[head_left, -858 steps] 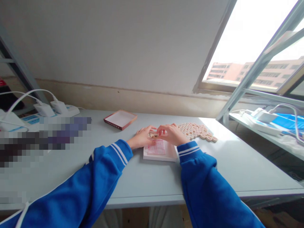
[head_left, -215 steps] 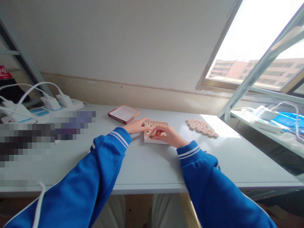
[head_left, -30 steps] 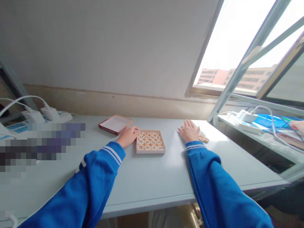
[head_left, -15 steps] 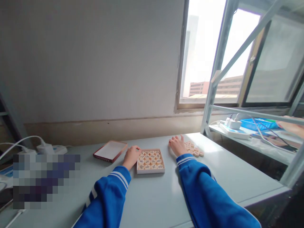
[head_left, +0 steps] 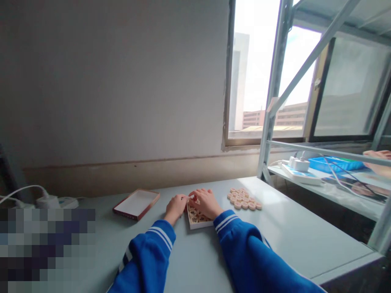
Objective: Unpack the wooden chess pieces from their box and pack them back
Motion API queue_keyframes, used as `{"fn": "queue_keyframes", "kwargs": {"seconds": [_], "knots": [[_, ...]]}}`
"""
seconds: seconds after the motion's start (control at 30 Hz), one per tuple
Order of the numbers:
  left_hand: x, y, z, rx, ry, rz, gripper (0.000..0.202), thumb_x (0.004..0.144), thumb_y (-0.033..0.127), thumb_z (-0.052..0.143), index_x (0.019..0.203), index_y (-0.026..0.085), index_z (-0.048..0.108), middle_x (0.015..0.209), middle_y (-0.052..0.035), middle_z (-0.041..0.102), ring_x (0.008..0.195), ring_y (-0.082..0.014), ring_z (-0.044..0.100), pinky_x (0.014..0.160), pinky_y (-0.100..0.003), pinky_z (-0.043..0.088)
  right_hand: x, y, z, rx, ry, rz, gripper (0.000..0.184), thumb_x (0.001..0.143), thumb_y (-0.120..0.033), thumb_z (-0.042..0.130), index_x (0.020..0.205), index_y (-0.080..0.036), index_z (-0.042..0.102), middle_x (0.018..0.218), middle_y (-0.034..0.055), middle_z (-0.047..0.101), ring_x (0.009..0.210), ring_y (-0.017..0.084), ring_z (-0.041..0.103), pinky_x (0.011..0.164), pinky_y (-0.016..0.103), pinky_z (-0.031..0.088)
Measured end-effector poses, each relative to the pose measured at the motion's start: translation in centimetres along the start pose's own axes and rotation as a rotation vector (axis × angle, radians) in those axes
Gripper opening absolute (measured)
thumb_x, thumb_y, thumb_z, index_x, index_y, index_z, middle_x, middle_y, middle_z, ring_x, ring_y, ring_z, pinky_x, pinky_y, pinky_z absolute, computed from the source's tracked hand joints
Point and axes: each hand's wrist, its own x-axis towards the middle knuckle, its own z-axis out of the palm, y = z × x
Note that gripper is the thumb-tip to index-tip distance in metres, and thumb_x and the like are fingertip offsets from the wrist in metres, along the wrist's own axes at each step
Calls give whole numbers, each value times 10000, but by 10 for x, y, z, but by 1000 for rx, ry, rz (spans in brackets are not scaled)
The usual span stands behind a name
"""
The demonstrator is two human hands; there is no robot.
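Observation:
A shallow white box (head_left: 199, 223) holding round wooden chess pieces lies on the grey table (head_left: 281, 232). My left hand (head_left: 174, 206) is curled against the box's far left corner. My right hand (head_left: 206, 202) hovers over the box and covers most of it. Its fingers are bent and pinched together near the far edge; what they hold is hidden. A loose cluster of several wooden pieces (head_left: 243, 199) lies on the table to the right of the box. Both my arms wear blue sleeves with white stripes.
The box's red-edged lid (head_left: 136, 203) lies upside down to the left. A power strip with white chargers (head_left: 51, 201) sits at the far left. On the right stands a metal rack (head_left: 271, 106) with a shelf carrying a power strip (head_left: 301, 170) and a blue tray (head_left: 334, 164). Another person's hand (head_left: 378, 155) shows at the right edge.
My right hand left the loose pieces and came back over the box, fingers now pinched. My left hand stayed at the box's left edge. The camera tilted up slightly.

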Motion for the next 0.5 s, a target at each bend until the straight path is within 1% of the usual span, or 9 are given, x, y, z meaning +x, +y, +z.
{"fn": "queue_keyframes", "kwargs": {"seconds": [0.07, 0.1, 0.17, 0.23, 0.3, 0.37, 0.43, 0.5], "knots": [[-1, 1, 2, 12, 13, -1, 352, 830, 358, 336, 938, 234, 647, 944, -70, 669, 897, -222, 596, 698, -278, 418, 0, 1, -4, 56, -5, 7, 317, 805, -364, 498, 1101, -251, 519, 917, 18, 644, 911, 180, 526, 738, 320, 294], [-2, 1, 3, 20, 27, 2, 355, 827, 382, 344, 948, 234, 642, 941, -73, 668, 898, -226, 595, 694, -279, 417, 0, 4, -7, 73, -10, 21, 320, 800, -360, 504, 1102, -256, 517, 911, 11, 647, 915, 178, 524, 743, 320, 291], [-5, 3, 5, 29, 50, 6, 353, 815, 414, 368, 968, 236, 632, 935, -76, 667, 891, -230, 594, 679, -277, 415, 0, 14, -14, 64, -21, 77, 241, 800, -348, 498, 1016, -269, 571, 904, -2, 649, 920, 176, 520, 758, 326, 285], [-8, 4, 6, 32, 54, 10, 356, 805, 431, 380, 969, 233, 626, 920, -78, 667, 867, -232, 598, 657, -276, 411, -3, 31, -21, -5, -6, 177, 203, 799, -339, 488, 950, -271, 605, 968, 8, 632, 957, 189, 503, 775, 340, 285], [-10, 4, 6, 35, 54, 17, 363, 802, 442, 379, 965, 228, 622, 912, -80, 666, 855, -238, 597, 648, -283, 406, -9, 51, -26, -144, 24, 325, 247, 797, -317, 475, 1000, -245, 597, 1071, 54, 592, 1020, 222, 468, 790, 363, 288], [-11, 4, 5, 31, 57, 19, 367, 801, 448, 375, 967, 227, 617, 920, -78, 663, 861, -241, 593, 653, -288, 403, -16, 70, -28, -313, 1, 448, 270, 795, -246, 451, 1009, -179, 602, 1098, 120, 570, 1044, 259, 449, 807, 393, 284], [-11, 3, 4, 15, 55, 15, 367, 799, 453, 375, 971, 232, 613, 940, -72, 660, 874, -238, 588, 664, -288, 402, -23, 82, -28, -406, -52, 502, 269, 796, -176, 410, 944, -126, 630, 1056, 162, 581, 1010, 276, 469, 812, 413, 280], [-11, 3, 4, -4, 46, 10, 373, 803, 458, 363, 972, 236, 612, 958, -67, 657, 886, -234, 584, 676, -288, 402, -26, 87, -27, -415, -84, 503, 289, 802, -141, 372, 893, -113, 645, 1017, 167, 594, 971, 269, 492, 811, 410, 281]]}}
